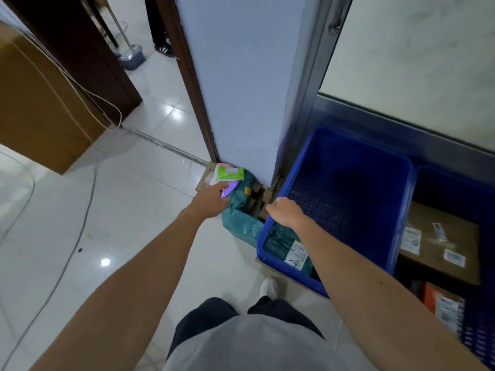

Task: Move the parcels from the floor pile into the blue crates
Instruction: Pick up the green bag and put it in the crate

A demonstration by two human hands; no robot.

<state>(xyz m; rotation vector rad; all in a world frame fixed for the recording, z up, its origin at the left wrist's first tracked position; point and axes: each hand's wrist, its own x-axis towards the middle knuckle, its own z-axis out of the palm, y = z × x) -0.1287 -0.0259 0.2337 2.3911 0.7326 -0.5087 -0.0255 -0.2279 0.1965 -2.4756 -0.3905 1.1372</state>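
A small pile of parcels lies on the floor against the wall: a green and pink packet [229,174] on top, a purple packet [229,190] under it, a teal bag [241,210] and brown cartons [257,199]. My left hand [211,198] rests on the purple packet, its fingers closing around it. My right hand [285,211] hovers over the near left rim of a blue crate [302,167], fingers curled, holding nothing. Inside that crate lies a teal bag with a white label [290,250]. A second blue crate [476,338] to the right holds cardboard boxes [439,242].
A white wall corner and metal door frame [308,89] stand just behind the pile. A brown cabinet [40,103] is at the left, with cables [67,263] trailing across the glossy tiled floor. A mop [131,56] and someone's shoe [164,49] are visible through the doorway.
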